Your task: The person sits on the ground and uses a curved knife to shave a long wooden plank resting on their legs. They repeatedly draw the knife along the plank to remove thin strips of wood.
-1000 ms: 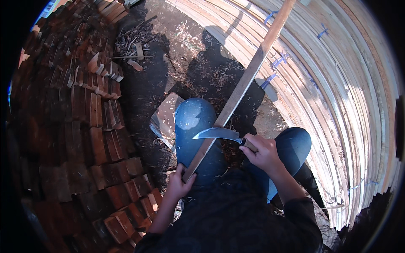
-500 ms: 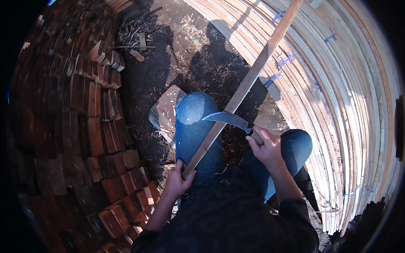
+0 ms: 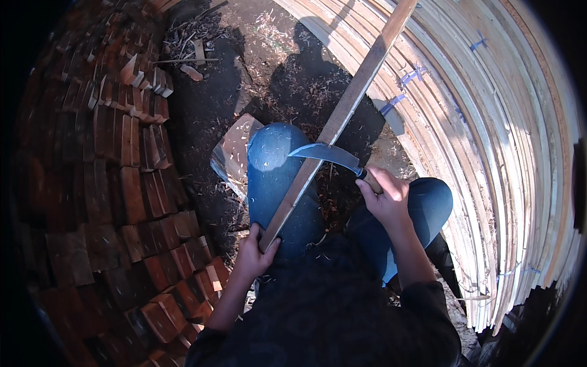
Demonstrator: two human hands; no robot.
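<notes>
A long, narrow wooden strip [image 3: 348, 111] slants from my lap up to the upper right, lying across my thigh. My left hand [image 3: 254, 254] is closed around its near end, thumb on one side and fingers on the other. In my right hand [image 3: 387, 194] is the short handle of a sickle [image 3: 330, 153]. Its curved blade crosses over the strip at about knee height, with the tip pointing left above my knee. Whether the edge bites into the wood cannot be made out.
Stacked reddish-brown wood blocks [image 3: 134, 196] fill the left side. Long pale strips [image 3: 489, 159], some tied with blue bands, are piled along the right. A flat slab [image 3: 237, 150] lies beside my knee. Shavings and scraps [image 3: 191, 72] litter the dark ground ahead.
The whole view has shifted slightly, so the strip, knee and stacks sit a little further left and up. Both hands keep their holds, and the blade stays across the strip.
</notes>
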